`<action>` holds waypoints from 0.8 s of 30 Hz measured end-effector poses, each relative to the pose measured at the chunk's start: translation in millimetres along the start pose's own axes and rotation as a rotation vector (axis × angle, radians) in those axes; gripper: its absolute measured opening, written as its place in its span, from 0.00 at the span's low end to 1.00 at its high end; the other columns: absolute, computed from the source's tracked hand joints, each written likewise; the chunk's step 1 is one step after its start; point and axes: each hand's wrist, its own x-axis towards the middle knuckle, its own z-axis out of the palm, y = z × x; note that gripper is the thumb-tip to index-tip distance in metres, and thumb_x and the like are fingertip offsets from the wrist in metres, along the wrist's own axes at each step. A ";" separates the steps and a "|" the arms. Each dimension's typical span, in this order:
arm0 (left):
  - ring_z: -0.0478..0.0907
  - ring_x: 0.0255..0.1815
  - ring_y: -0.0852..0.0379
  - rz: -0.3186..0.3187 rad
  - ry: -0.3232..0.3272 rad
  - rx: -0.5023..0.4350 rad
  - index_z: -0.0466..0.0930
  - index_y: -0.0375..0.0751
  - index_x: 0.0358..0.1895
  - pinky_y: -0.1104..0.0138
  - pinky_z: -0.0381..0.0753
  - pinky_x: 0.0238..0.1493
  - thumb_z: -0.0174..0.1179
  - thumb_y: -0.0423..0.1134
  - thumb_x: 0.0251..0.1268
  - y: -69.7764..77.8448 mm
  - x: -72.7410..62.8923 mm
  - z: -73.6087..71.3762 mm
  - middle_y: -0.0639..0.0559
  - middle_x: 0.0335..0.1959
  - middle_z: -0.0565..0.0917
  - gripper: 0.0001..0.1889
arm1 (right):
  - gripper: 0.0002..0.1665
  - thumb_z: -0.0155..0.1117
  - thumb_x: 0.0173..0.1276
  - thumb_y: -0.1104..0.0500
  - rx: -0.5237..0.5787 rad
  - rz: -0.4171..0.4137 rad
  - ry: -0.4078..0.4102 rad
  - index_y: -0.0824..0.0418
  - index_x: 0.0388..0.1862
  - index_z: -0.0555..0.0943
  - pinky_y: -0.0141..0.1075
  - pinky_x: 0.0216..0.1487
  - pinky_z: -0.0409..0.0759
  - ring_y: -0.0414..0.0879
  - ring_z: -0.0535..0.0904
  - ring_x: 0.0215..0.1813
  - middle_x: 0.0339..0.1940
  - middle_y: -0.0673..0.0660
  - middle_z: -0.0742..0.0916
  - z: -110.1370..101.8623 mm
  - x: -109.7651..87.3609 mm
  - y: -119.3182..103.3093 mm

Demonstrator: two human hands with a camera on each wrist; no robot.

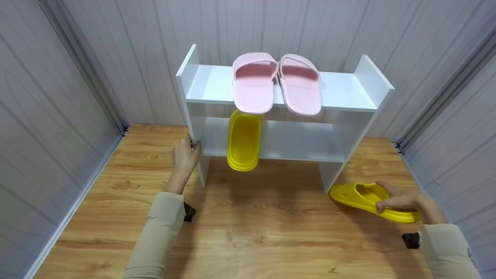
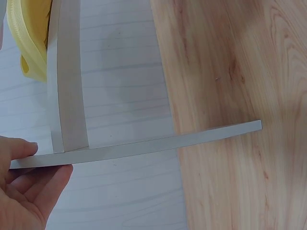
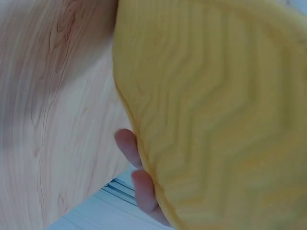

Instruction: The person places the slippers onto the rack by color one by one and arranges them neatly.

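My left hand [image 1: 185, 155] grips the left side panel of a white shelf rack [image 1: 302, 139]; in the left wrist view, thumb and fingers of that hand [image 2: 29, 179] pinch the panel's edge [image 2: 158, 144] from both faces. Off the rack's lower right, my right hand [image 1: 401, 199] holds a yellow slipper [image 1: 354, 193] by its side, toe pointing left. Its zigzag-ridged sole [image 3: 211, 115] fills much of the right wrist view, with two fingertips [image 3: 144, 189] at the rim. A second yellow slipper [image 1: 244, 143] sits on the middle shelf, heel overhanging the front edge.
Two pink slippers [image 1: 254, 87] lie side by side on the top shelf, heels past its front edge. Wood-look floor [image 1: 263, 232] spreads in front of the rack. Pale panelled walls [image 1: 147, 46] stand behind it and on both sides.
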 end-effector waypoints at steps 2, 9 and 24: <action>0.78 0.36 0.39 0.004 -0.006 -0.012 0.73 0.21 0.42 0.54 0.77 0.31 0.52 0.29 0.57 0.1 -0.4 -0.1 0.29 0.37 0.78 0.12 | 0.57 0.61 0.53 0.47 0.021 -0.019 -0.028 0.72 0.67 0.38 0.63 0.49 0.56 0.73 0.53 0.57 0.59 0.83 0.51 -0.4 -1.9 1.0; 0.78 0.36 0.39 0.006 -0.003 -0.032 0.73 0.21 0.42 0.54 0.78 0.31 0.53 0.29 0.57 -0.2 -0.5 -0.2 0.29 0.37 0.78 0.13 | 0.52 0.56 0.59 0.50 0.119 -0.138 -0.138 0.70 0.67 0.37 0.69 0.48 0.47 0.78 0.38 0.59 0.61 0.82 0.42 2.8 -3.2 -0.1; 0.78 0.36 0.39 0.007 0.006 -0.023 0.73 0.21 0.43 0.54 0.78 0.31 0.53 0.29 0.57 -0.4 -0.5 -0.8 0.29 0.37 0.78 0.13 | 0.55 0.61 0.52 0.52 0.124 -0.360 -0.020 0.64 0.69 0.40 0.55 0.46 0.64 0.63 0.63 0.51 0.61 0.75 0.58 29.0 18.5 -38.9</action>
